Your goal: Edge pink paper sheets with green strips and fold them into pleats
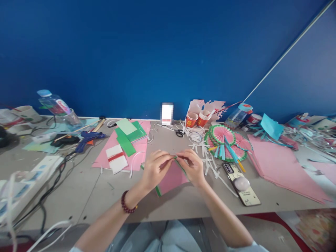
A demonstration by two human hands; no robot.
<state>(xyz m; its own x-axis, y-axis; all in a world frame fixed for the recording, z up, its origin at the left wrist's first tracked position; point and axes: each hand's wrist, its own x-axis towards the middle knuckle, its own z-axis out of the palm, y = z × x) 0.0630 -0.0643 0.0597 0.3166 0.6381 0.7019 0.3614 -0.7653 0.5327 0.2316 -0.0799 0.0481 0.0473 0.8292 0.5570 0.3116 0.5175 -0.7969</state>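
Between my two hands is a sheet of pink paper [172,180] with green strips along its edges. My left hand [157,166], with a beaded bracelet [126,203] on the wrist, pinches its green upper edge. Pinching the same edge close beside it is my right hand [193,166]. The fingertips nearly meet at a small green fold. Parts of the sheet are hidden behind my hands, and its lower part hangs toward me over the table.
Left lie green paper [126,145], a white packet [117,158] and a blue glue gun [89,137]. Scissors [180,133] and red paper cups [192,119] stand behind. To the right are watermelon-patterned paper fans [223,134], a phone [245,189] and stacked pink sheets [278,164].
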